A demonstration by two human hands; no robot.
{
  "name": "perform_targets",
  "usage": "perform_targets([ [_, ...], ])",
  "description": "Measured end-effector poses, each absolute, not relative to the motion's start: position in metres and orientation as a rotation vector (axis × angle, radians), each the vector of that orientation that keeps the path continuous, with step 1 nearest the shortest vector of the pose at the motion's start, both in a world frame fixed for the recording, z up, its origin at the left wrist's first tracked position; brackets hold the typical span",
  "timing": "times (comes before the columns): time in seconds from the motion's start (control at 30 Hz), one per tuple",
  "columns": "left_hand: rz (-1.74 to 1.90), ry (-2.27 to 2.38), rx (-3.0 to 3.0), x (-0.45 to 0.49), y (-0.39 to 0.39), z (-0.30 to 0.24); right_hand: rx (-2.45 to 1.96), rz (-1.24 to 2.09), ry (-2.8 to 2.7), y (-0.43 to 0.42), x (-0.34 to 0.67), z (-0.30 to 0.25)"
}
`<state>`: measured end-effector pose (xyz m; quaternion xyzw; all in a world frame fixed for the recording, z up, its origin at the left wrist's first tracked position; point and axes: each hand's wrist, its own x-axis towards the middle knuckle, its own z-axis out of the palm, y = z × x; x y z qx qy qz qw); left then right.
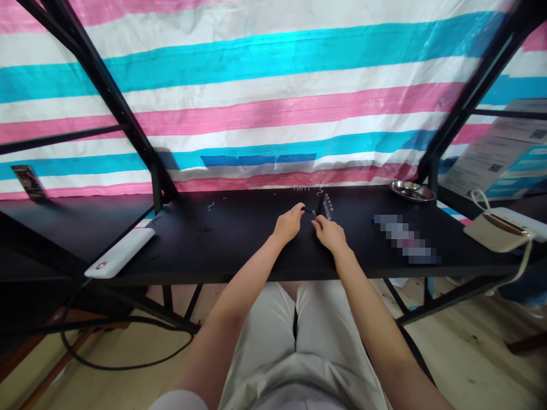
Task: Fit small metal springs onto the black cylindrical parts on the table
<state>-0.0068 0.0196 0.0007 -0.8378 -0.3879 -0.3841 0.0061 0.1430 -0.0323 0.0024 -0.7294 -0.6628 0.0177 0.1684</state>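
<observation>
Both my hands rest on the black table (239, 239) near its middle. My left hand (288, 223) is closed in a pinch on a small dark stick-like part (308, 210) that points right. My right hand (330, 233) is closed too, its fingertips meeting the same small part from the other side. Just behind my right hand stands a small dark rack (325, 205) holding several little upright pieces. What exactly the small part is, I cannot make out.
A round metal dish (412, 191) sits at the back right. A white power bank (120, 252) lies at the table's left front edge, a beige pouch with a strap (498, 229) at the right. Black frame struts (128, 122) rise on both sides before a striped tarp.
</observation>
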Motion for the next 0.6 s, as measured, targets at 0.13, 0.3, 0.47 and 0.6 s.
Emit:
perform_targets([
  [0.13,-1.234,-1.253,-2.632,-0.0073,0.0174,0.0023,-2.056,0.04,-1.92,-0.0325,0.1423,0.0011],
  [0.3,-1.235,-1.276,-2.651,-0.0071,0.0161,0.0032,-2.057,0.021,-1.945,-0.0334,0.1414,0.002],
  [0.47,-1.251,-1.275,-2.653,-0.0079,0.0165,0.0036,-2.062,0.008,-1.967,-0.0342,0.1407,0.0032],
  [0.6,-1.272,-1.31,-2.644,-0.0081,0.0154,0.005,-2.068,0.015,-1.98,-0.0344,0.14,0.0036],
])
